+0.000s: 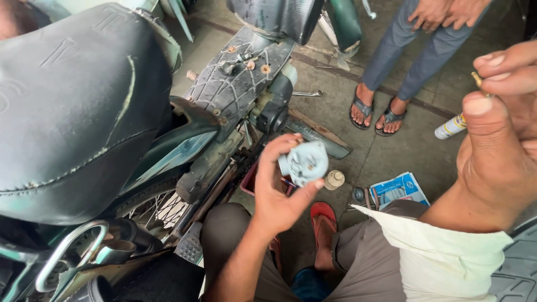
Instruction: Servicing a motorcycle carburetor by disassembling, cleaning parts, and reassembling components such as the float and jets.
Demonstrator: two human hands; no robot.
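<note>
We hold a pale grey, rounded metal engine part in our left hand, fingers curled around it from the left and thumb below, at centre just right of the dark green motorcycle. Our right hand, near and far right, pinches a small brass-coloured piece between fingertips. On the concrete floor beyond lie a white spray can and a blue packet.
</note>
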